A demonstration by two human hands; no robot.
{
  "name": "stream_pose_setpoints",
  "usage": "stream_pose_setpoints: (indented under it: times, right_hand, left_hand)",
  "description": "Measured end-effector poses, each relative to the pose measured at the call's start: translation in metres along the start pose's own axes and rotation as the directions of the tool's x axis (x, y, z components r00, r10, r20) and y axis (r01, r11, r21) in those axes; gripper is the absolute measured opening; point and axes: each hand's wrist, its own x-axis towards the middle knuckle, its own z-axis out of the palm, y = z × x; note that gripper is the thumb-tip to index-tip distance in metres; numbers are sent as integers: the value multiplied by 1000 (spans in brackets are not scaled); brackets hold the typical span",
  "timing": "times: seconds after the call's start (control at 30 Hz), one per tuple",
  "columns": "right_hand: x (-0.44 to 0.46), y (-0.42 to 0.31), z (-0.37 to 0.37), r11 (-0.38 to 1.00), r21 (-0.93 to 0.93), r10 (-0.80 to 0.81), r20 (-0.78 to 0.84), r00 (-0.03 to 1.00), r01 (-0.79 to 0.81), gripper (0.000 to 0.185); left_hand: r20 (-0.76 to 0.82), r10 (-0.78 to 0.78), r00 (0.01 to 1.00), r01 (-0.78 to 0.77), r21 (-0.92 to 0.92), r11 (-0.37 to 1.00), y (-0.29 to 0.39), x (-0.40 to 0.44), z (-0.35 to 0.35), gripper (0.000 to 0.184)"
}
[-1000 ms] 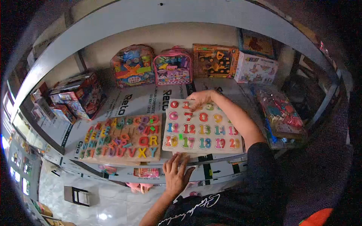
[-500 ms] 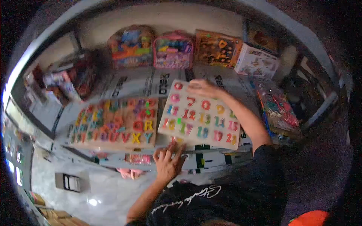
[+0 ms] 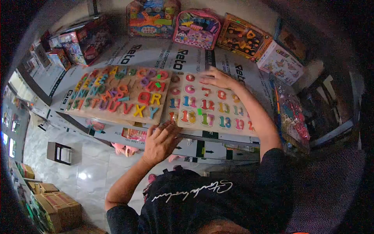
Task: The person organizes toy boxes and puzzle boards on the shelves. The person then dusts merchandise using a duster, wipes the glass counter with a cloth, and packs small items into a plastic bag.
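A number puzzle board (image 3: 215, 114) with coloured numerals lies on the table, overlapping a similar number board (image 3: 174, 82) whose left strip shows. My right hand (image 3: 221, 80) rests at the far side of the upper board, fingers stretched over its top row and slightly blurred. At the near edge, my left hand (image 3: 160, 142) is open, its fingertips by the lower left corner of the boards. To the left lies an alphabet board (image 3: 117, 96) in clear wrap, with several bright letters sitting askew on it.
Boxed toys (image 3: 245, 37), a pink toy bag (image 3: 197, 29) and another toy pack (image 3: 152, 19) stand along the back. A bagged toy set (image 3: 292, 113) lies at the right, a large box (image 3: 82, 41) at the left. A stool (image 3: 59, 153) and cartons (image 3: 58, 208) are on the floor.
The number board has turned straighter and come down over the similar board, my right hand moving with it. My left hand stays at the near edge. The camera view has shifted.
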Motion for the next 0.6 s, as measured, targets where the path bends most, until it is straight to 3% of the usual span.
stream_pose_setpoints:
  times: [0.07, 0.17, 0.3, 0.37, 0.4, 0.5, 0.6]
  right_hand:
    - [8, -1, 1, 991, -34, -128, -22, 992, 127, 57]
    - [7, -8, 4, 987, 54, -146, -65, 987, 149, 56]
    - [15, 2, 11, 955, 103, -271, -82, 959, 278, 56]
    - [18, 5, 11, 982, -19, -189, -29, 981, 189, 60]
    - [15, 3, 9, 978, 38, -206, -38, 978, 207, 62]
    - [12, -3, 5, 988, 31, -154, 12, 988, 154, 63]
    - [11, -2, 8, 993, 18, -117, -26, 993, 118, 65]
  left_hand:
    - [-8, 34, 999, -33, 26, 999, -5, -4, -3, 32]
    - [-20, 89, 996, -87, 89, 992, -4, 0, -5, 29]
    - [-18, -25, 1000, 28, 146, 989, 2, 0, -7, 34]
    - [-207, -137, 969, 193, 280, 940, 8, 12, -15, 36]
    - [-220, -213, 952, 263, 235, 936, 10, 21, -19, 37]
    - [-138, -269, 953, 293, 204, 934, 1, 23, -19, 35]
    - [-207, -257, 944, 298, 203, 933, 0, 15, 0, 31]
